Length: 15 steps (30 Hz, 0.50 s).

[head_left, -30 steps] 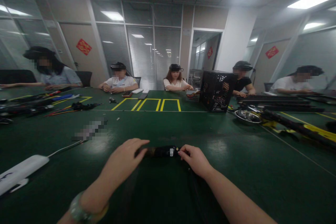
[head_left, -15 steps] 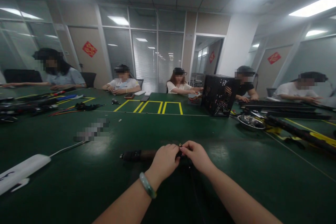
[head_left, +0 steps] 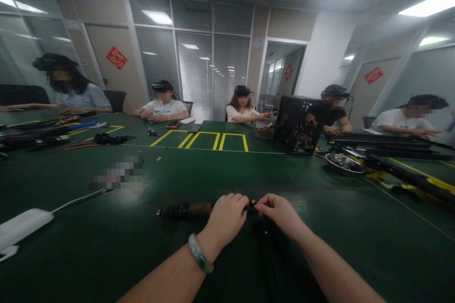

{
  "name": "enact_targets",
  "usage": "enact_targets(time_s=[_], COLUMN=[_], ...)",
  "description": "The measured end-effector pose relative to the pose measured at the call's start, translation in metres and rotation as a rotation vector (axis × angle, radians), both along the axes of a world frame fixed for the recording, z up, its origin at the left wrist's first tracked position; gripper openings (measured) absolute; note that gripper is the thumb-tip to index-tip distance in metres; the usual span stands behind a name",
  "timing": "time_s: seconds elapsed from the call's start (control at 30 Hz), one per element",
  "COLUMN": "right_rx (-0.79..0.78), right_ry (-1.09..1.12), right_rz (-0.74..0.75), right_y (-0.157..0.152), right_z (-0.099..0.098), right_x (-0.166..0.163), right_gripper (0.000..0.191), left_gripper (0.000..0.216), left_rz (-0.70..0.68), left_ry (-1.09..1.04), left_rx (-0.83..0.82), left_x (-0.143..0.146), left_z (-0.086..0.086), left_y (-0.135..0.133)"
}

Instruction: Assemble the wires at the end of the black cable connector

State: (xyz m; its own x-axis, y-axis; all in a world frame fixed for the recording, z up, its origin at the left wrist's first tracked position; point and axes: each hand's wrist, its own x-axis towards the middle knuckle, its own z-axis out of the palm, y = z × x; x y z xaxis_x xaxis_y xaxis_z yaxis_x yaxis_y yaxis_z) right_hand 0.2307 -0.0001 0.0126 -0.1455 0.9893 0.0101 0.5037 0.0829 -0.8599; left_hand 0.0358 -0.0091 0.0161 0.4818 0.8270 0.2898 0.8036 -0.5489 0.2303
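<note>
My left hand (head_left: 227, 215) is closed over the right part of a dark cylindrical tool (head_left: 199, 210), which lies crosswise on the green table. The tool has a brownish barrel and a black nose with a small metal tip pointing left. At its right end sits a small gold-coloured piece (head_left: 253, 202). Thumb and fingers of my right hand (head_left: 279, 213) are pinched together at that piece, though the exact contact is too small to make out. A thin black cable (head_left: 266, 234) runs from beneath the hands toward me. A jade-like bangle (head_left: 200, 254) circles my left wrist.
A white power strip (head_left: 26, 227) with a cord lies at left, near a pixelated object (head_left: 115, 173). Dark parts and wires (head_left: 33, 137) lie beyond. Across the table stand a black computer case (head_left: 302, 125) and a metal bowl (head_left: 344, 163). Several people sit opposite.
My right hand has moved slightly right, and a gap now shows between my hands with the gold-coloured piece in it. The left hand keeps its grip. The view has shifted a little.
</note>
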Motion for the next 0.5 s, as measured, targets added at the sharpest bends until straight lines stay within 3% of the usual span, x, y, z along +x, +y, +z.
enact_targets(time_s=[0.5], right_rx=[0.031], right_ry=[-0.21], right_rz=[0.14], right_y=[-0.0049], right_z=[-0.0045], right_x=[-0.0036], right_gripper=[0.005], left_gripper=[0.009], left_rz=[-0.045], left_ry=[-0.118], left_rx=[-0.05], left_x=[-0.0071], left_z=[-0.0025], left_y=[0.0007])
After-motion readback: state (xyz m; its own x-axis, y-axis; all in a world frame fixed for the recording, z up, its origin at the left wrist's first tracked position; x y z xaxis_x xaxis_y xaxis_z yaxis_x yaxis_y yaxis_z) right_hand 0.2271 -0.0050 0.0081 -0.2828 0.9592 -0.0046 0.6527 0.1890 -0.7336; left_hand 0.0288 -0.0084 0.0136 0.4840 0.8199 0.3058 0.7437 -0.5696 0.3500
